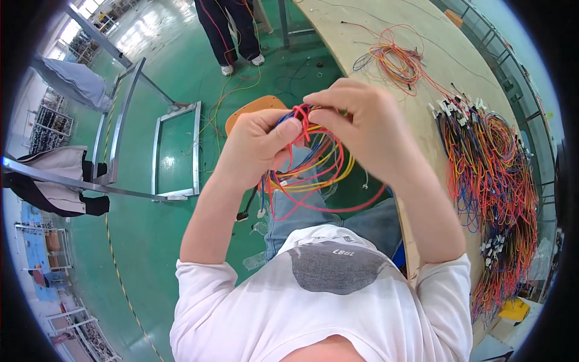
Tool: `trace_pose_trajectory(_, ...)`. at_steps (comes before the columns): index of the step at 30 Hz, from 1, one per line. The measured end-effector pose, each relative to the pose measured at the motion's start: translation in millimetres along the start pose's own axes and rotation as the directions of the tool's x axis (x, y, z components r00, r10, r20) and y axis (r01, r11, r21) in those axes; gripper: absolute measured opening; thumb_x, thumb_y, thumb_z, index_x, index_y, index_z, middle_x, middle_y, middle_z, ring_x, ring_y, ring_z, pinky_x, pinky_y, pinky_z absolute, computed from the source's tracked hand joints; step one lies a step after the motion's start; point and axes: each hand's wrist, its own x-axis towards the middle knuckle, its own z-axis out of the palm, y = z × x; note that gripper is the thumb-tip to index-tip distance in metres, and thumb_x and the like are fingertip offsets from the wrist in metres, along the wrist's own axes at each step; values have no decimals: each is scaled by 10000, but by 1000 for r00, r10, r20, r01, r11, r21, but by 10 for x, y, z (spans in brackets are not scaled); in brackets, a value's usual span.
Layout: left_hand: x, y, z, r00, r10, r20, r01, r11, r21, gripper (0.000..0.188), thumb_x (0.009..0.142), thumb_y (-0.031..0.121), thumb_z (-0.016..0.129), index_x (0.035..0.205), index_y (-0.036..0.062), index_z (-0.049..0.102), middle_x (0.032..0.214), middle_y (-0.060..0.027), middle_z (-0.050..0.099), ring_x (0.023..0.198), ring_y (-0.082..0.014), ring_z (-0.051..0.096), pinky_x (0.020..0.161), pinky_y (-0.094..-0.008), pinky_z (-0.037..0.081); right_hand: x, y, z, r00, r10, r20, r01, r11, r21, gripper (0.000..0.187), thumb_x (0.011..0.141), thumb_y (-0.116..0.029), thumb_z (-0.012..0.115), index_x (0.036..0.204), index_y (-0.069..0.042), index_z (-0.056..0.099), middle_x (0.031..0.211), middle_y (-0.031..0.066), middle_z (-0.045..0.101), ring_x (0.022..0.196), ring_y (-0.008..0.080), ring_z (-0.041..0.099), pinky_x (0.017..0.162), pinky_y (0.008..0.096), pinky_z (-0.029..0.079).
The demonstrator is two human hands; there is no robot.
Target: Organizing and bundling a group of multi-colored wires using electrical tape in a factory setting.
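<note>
A coiled bundle of thin red, yellow and blue wires (pixel 330 173) hangs in front of me, above my lap. My left hand (pixel 260 140) is closed round the top of the coil, its thumb pressed on the wires. At the same spot my right hand (pixel 356 114) pinches a red wire where it loops round the bundle. The two hands are close together, fingertips almost meeting. Loose wire ends with small black and white connectors dangle below my left hand. My right fingers partly hide the loop.
A long wooden table (pixel 356 30) runs along my right. On it lie a loose wire coil (pixel 395 63) and a large heap of wire bundles (pixel 491 163). An orange chair (pixel 256 108) stands ahead, near another person's legs (pixel 232 30). Metal frames (pixel 196 148) stand on the left.
</note>
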Motion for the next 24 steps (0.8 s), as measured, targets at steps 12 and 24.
trace_pose_trajectory(12, 130, 181, 109, 987, 4, 164, -62, 934, 352, 271, 742, 229, 658, 832, -21, 606, 572, 54, 487, 492, -14, 381, 418, -185, 298, 351, -207, -365, 866, -46, 498, 285, 864, -415, 108, 672, -70, 574, 757, -7, 552, 752, 113, 525, 658, 291, 518, 595, 357, 421)
trace_pose_trajectory(24, 172, -34, 136, 946, -202, 252, 225, 972, -66, 377, 851, 404, 476, 716, 55, 516, 549, 33, 438, 407, -20, 291, 373, -173, 193, 266, 158, -411, 963, 139, 230, -166, 981, 101, 185, 756, -164, 583, 703, 3, 521, 588, 7, 485, 552, 63, 422, 499, 231, 352)
